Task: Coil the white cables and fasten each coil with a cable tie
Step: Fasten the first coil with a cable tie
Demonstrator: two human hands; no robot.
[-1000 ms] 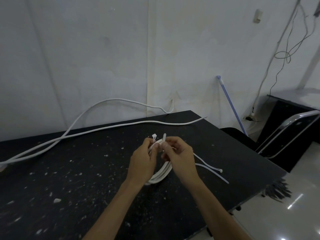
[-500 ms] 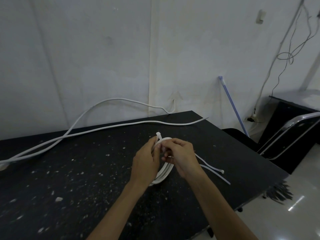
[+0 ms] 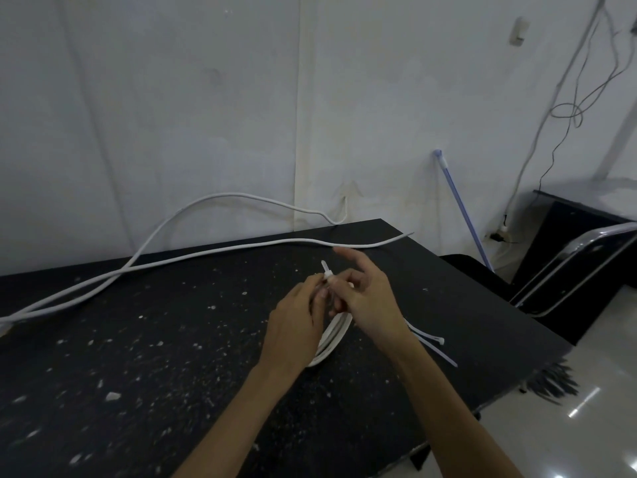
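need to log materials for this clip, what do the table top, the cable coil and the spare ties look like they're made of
Table top: seems dark stone or laminate, matte, flecked with pale specks that could be pattern or debris.
Cable coil: looks like smooth white plastic-sheathed cable, since it bends in soft loops.
Spare cable ties: likely thin translucent-white plastic, probably nylon; flat strips, one with a small head.

Speckled black table (image 3: 172, 357): white cables (image 3: 213, 252), coil (image 3: 331, 343), seemingly spare ties (image 3: 431, 343).

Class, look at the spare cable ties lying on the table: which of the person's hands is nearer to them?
Right. The right hand is just left of the spare cable ties; the left hand lies farther left, beyond the coil.
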